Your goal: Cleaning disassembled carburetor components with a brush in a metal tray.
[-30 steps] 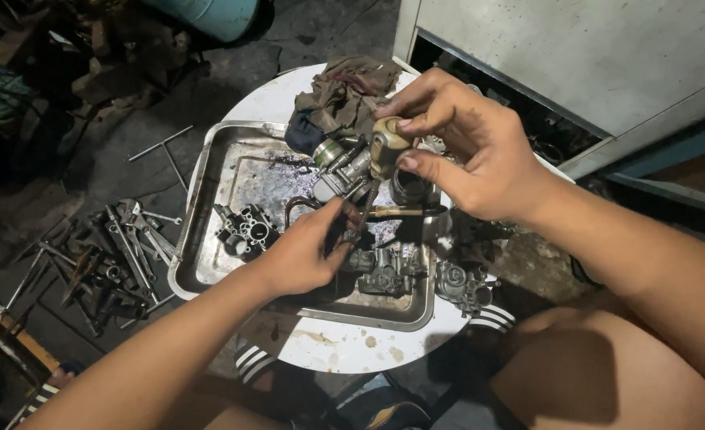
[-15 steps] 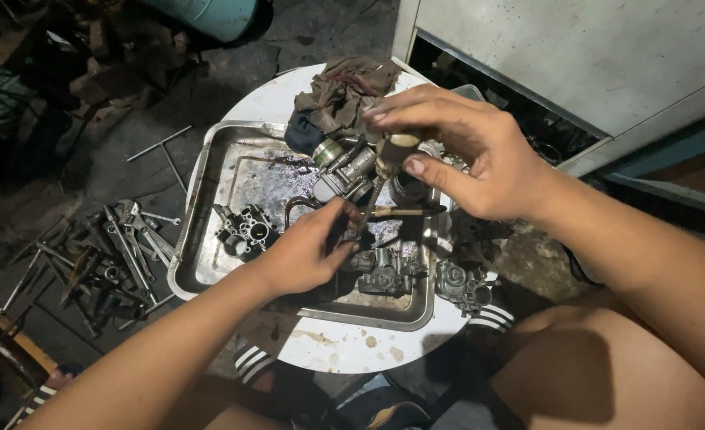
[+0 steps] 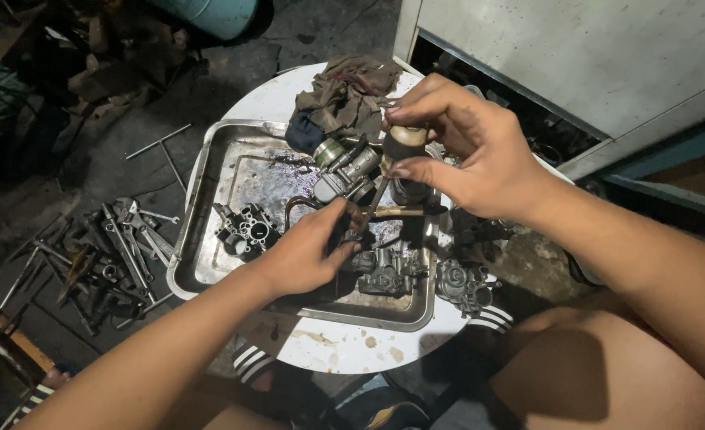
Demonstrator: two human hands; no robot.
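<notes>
Dim dirty concrete floor (image 3: 129,103)

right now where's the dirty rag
In the head view the rag lies bunched at the far edge of the round white table, just beyond the metal tray and left of the right hand.

The right hand (image 3: 480,159) has rolled the small brass cylinder (image 3: 404,143) from between spread fingertips into a closer pinch.

Silver-grey metal tray (image 3: 209,271) with dark oily stains; white round table (image 3: 344,350), brown-spotted; dull brown and dark blue rags (image 3: 340,95); tan cylindrical part (image 3: 406,143); grey carburettor bodies (image 3: 245,231); black-and-white striped socks (image 3: 249,362).
</notes>
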